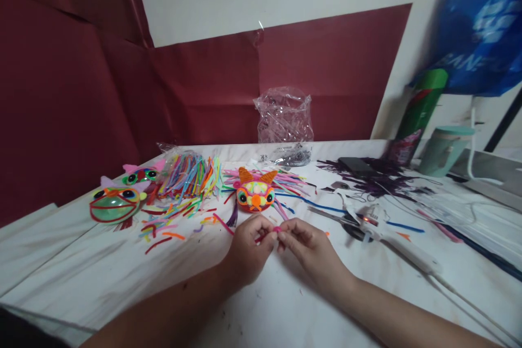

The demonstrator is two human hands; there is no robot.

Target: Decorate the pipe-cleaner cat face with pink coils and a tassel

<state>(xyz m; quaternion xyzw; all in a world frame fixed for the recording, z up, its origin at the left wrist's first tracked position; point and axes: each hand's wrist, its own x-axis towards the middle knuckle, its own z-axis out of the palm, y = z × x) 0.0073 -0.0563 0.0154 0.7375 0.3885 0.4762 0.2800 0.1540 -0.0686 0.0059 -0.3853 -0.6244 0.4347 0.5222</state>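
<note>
My left hand (253,244) and my right hand (304,242) meet above the white marbled table, fingertips nearly touching. Both pinch a pink pipe cleaner (277,229), bent small between them; one straight pink length (223,224) sticks out to the left of my left hand. Just behind the hands sits an orange and red mask-like figure (255,196) with two brown-orange horns and round eyes. Cut pipe cleaner pieces (174,235) lie scattered to the left of the hands.
Scissors (328,215) and a white glue gun (408,253) with its cord lie right. Two similar figures, one green (114,207), stand left by bundled pipe cleaners (190,176). Purple strips (377,182), a phone (358,166) and a mint cup (444,151) are back right.
</note>
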